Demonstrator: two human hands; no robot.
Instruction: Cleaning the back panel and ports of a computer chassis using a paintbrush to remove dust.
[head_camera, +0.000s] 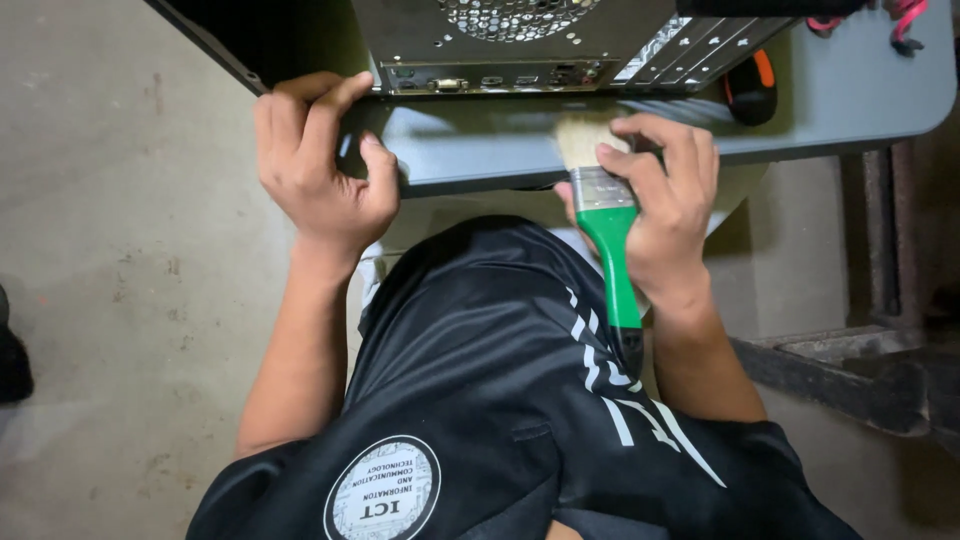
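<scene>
I hold a paintbrush (606, 215) with a green handle, a metal band and pale bristles in my right hand (665, 215). The fingers (640, 170) of that hand are curled together and clamped on the band and upper handle, near the bristles, a short grip that I judge gives close control of the tip. The bristles point up at the front edge of the grey bench (850, 100), just below the back of a computer case (560, 45), whose port panel and round fan grille face me. The handle's dark end points back toward my black shirt (480, 400). My left hand (320, 160) grips the bench edge at the case's left corner, fingers folded over the top and thumb below, probably to steady the case or myself. Past the brush, a black and orange tool (752, 88) lies on the bench beside the case, and pink cables (905, 20) show at the far right corner. Below everything is bare concrete floor (120, 250), with a rusty metal frame (880, 350) to my right.
</scene>
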